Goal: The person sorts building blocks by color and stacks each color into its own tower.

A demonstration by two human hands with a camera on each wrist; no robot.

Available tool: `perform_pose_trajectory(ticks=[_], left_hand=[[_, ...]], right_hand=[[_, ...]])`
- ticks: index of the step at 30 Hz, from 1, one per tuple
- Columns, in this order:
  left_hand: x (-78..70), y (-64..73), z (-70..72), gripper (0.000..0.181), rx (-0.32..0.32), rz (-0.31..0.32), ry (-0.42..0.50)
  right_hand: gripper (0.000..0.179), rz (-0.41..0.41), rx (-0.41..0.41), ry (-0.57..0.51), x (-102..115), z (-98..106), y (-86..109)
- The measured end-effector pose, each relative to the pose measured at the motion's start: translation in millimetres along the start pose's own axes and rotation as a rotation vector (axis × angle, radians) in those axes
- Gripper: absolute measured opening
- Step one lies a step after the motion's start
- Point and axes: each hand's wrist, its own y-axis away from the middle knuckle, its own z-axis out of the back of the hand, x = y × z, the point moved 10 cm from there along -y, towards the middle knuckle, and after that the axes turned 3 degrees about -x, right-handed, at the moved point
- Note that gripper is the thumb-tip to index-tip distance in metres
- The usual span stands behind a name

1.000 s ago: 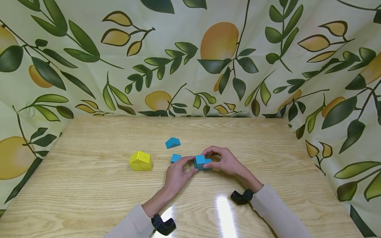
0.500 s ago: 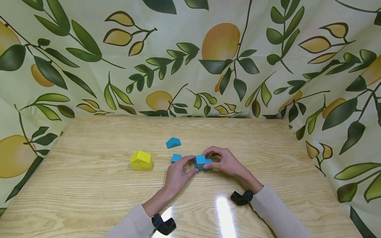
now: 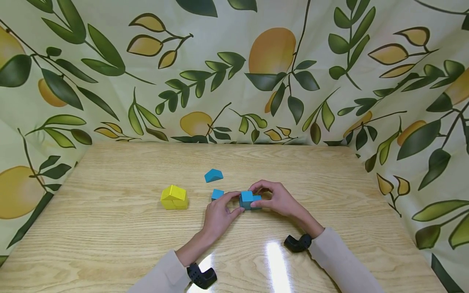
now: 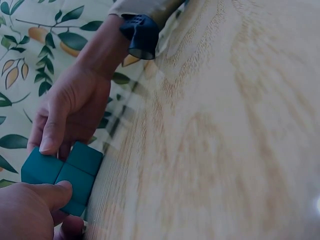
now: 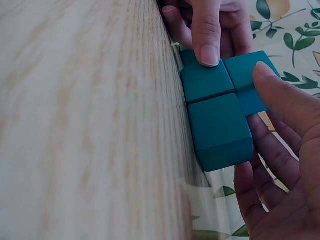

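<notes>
Between both hands stands an L-shaped group of blue cubes [image 3: 246,198], one cube atop a lower row. My left hand [image 3: 217,216] pinches its left side, thumb on the front of a lower cube [image 5: 207,82]. My right hand [image 3: 277,199] holds it from the right; its thumb lies on the upper cube [image 5: 245,75], other fingers behind. A lower cube [image 5: 220,132] on the right shows uncovered. Just behind the left hand's fingers is another blue block [image 3: 217,193], partly hidden. Farther back lies a blue roof-shaped block [image 3: 213,176].
Left of the hands, a yellow block house [image 3: 174,198] with a pitched top stands on the wooden table [image 3: 110,244]. Leaf-and-fruit printed cloth [image 3: 220,93] hangs behind and along the sides. Each wrist wears a black device [image 3: 297,243].
The head view has shifted very slightly. Both hands keep the same hold on the blue cubes, and the other blocks stay in place.
</notes>
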Motion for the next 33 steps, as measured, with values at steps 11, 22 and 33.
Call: perform_pose_trajectory(ticks=[11, 22, 33], left_hand=[[-0.4, 0.6, 0.0, 0.042, -0.006, -0.009, 0.0], [-8.3, -0.2, 2.4, 0.067, -0.034, -0.115, 0.042], [-17.2, 1.3, 6.3, 0.049, -0.063, -0.214, 0.132]], right_hand=[[0.033, 0.018, -0.005, 0.016, 1.5, 0.6, 1.0], [0.056, 0.021, 0.011, 0.011, -7.1, 6.7, 7.5], [0.045, 0.034, 0.043, 0.0, -12.4, 5.0, 16.1]])
